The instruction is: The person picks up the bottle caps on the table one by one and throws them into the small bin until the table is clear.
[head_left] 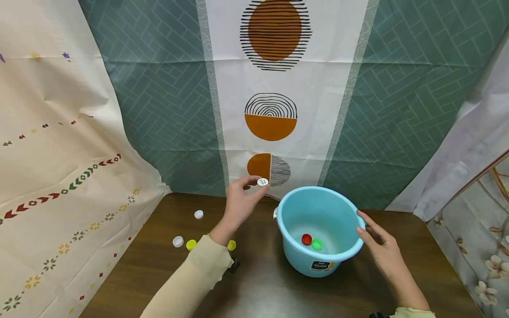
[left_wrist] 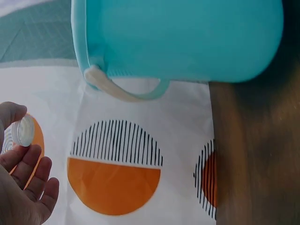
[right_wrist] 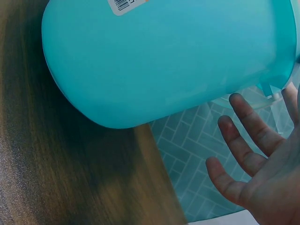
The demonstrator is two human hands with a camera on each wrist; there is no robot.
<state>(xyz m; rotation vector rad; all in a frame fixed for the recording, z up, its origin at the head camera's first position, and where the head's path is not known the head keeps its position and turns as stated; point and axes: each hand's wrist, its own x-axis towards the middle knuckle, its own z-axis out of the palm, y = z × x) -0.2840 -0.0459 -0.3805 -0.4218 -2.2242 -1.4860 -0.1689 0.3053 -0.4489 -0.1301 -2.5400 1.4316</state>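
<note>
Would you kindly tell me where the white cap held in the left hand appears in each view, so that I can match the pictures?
Head: the white cap is near the centre, pinched in the left hand.
Left wrist: near the left edge, slightly below mid-height.
Right wrist: not in it.
Shared landmark: the blue bucket, right of centre in the head view and at the top of both wrist views.

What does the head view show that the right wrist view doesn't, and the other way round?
Only head: the left hand pinching a white cap; a red cap and green cap inside the blue bucket.
Only right wrist: a clearly visible barcode.
Both: the bucket, right hand, wooden table and green brick-patterned cloth.
</note>
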